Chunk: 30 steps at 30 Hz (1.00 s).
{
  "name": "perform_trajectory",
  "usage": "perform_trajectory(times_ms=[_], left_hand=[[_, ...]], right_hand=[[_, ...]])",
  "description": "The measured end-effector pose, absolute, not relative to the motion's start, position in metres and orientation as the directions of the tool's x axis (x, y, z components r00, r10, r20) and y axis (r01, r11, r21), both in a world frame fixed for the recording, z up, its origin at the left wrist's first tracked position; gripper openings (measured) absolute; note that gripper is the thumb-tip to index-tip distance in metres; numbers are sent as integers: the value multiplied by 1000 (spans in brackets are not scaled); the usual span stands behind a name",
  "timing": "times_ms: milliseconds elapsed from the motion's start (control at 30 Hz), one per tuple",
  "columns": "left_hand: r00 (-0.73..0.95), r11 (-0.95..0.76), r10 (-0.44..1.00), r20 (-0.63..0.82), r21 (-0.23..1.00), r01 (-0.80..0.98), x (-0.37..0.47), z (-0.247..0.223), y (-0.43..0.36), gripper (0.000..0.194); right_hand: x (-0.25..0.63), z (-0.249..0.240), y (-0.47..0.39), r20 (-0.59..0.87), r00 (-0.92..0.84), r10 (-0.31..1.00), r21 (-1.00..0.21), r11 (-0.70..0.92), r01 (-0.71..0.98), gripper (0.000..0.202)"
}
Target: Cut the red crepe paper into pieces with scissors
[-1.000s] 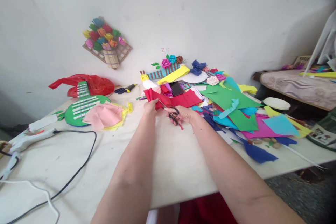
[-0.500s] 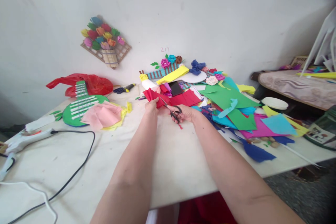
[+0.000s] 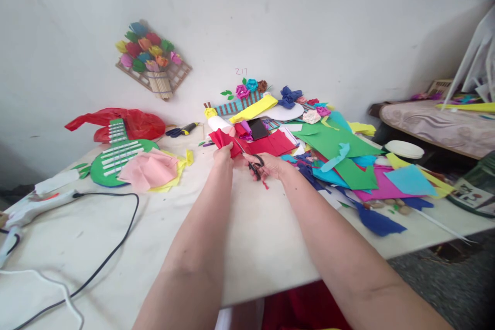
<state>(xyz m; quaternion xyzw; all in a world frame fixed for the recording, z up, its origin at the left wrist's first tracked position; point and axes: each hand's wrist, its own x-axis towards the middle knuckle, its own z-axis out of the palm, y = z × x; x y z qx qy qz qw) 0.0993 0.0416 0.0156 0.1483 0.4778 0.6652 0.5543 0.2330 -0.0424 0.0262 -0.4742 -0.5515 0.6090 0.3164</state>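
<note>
Near the middle of the table, my left hand (image 3: 224, 154) is closed on a piece of red crepe paper (image 3: 220, 137). My right hand (image 3: 266, 165) has its fingers in the dark handles of a pair of scissors (image 3: 256, 161). The blades point up and left against the red paper; I cannot tell how far they are apart. Another red sheet (image 3: 276, 144) lies just behind the scissors, close to a black phone-like rectangle (image 3: 257, 129). A small red scrap (image 3: 265, 185) lies below my right hand.
Coloured paper sheets (image 3: 340, 139) spread over the right side, with a white bowl (image 3: 405, 149) behind. A green guitar-shaped craft (image 3: 119, 157), pink paper (image 3: 149, 169) and a red plastic bag (image 3: 131, 121) lie left. A white glue gun (image 3: 44, 207) trails a black cord (image 3: 129, 232).
The scissors and my right hand have shifted very slightly left. My left hand keeps its hold on the red paper. The whole view has moved a little.
</note>
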Motion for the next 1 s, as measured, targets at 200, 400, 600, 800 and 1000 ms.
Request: perform_trajectory(times_ms=[200,400,600,800,1000], left_hand=[[-343,74,883,-321,816,-573,97,16,41,24],[-367,50,883,-294,834,-549,96,14,42,25],[-365,46,884,-294,830,-557,95,16,41,20],[-363,6,890,-275,805,-594,95,16,41,17],[-371,-6,891,-263,809,-588,94,14,43,16]], right_hand=[[233,22,-40,-202,-356,912,-978,-169,123,55],[232,17,-37,-188,-333,924,-980,-151,132,54],[230,15,-37,-175,-321,931,-982,-140,128,55],[229,13,-37,-148,-328,933,-987,-121,102,55],[228,13,-37,-143,-327,934,-988,-113,110,52]])
